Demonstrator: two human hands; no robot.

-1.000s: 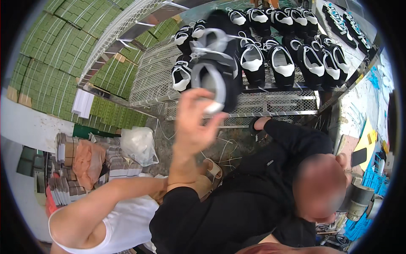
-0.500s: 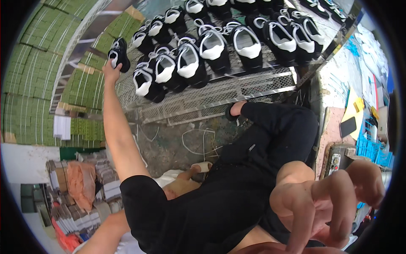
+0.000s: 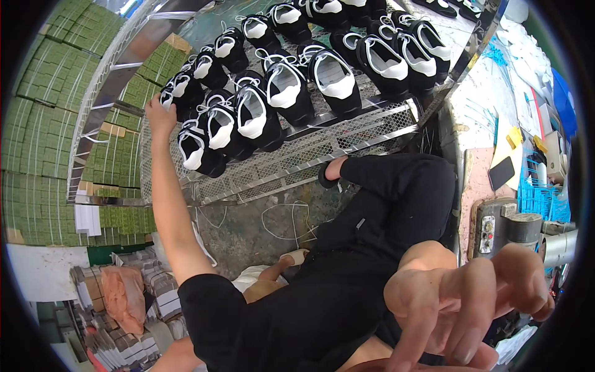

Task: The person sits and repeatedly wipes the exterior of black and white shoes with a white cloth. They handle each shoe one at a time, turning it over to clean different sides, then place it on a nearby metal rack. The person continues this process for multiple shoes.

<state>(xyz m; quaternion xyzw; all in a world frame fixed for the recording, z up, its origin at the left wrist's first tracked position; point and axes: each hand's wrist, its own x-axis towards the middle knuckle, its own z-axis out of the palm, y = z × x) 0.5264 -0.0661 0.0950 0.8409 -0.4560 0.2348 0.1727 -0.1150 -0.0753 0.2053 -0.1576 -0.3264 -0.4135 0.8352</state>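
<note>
My left hand (image 3: 160, 116) reaches far out to the rack's left end, its fingers closed on the heel of a black sneaker (image 3: 167, 97) with white lining. That sneaker is at the end of the back row, touching or close beside another black sneaker (image 3: 184, 87). In front of it stands a front-row sneaker (image 3: 193, 149) with a white heel and white laces. Large in the foreground at the lower right, my right hand (image 3: 455, 297) has loosely bent fingers spread apart. Nothing shows in it.
A metal mesh rack (image 3: 297, 146) carries several black-and-white sneakers. Green bundled stacks (image 3: 46, 130) rise at the left, above piled cardboard (image 3: 167, 291). At the right are a worktable (image 3: 474, 180) with a phone (image 3: 501, 173) and a machine (image 3: 489, 232). Another person's foot (image 3: 291, 257) shows below the rack.
My left hand has brought the sneaker down onto the back row's left end. The view has shifted, so the rack appears lower and further left. My right hand has barely moved.
</note>
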